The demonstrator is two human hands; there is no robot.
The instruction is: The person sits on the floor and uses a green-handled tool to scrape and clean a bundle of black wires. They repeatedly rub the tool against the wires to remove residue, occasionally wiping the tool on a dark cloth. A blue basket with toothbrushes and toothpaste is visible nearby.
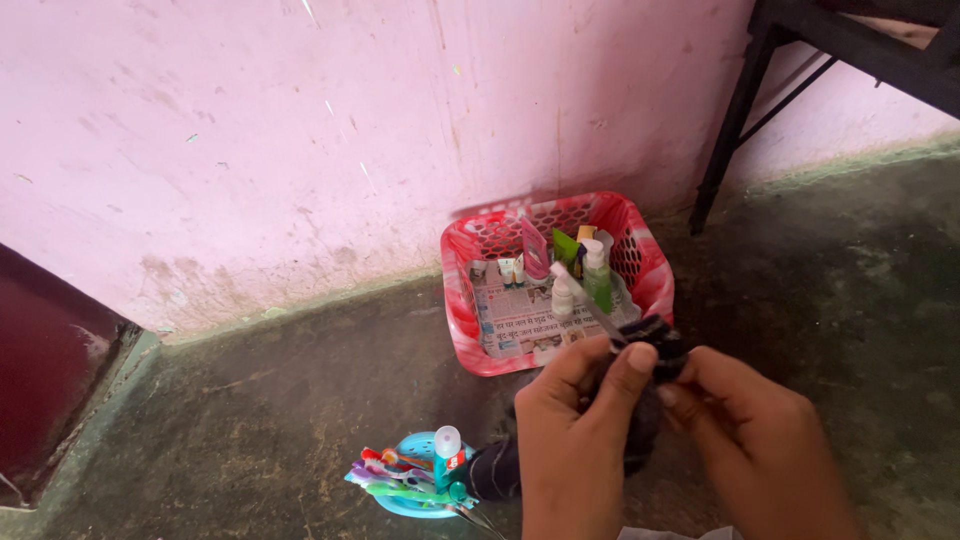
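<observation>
Left hand (580,420): I pinch the dark cloth (655,345), thumb on top.
Right hand (745,425): I grip its other edge, close beside.
Cloth: over the floor, before the red basket (655,290).
Care: I judge even tension keeps it from slipping.

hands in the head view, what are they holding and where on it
Both hands pinch a small dark bunched-up thing, perhaps cloth or a hair tie: left hand at its left end, right hand at its right end. What it is exactly cannot be told.
</observation>
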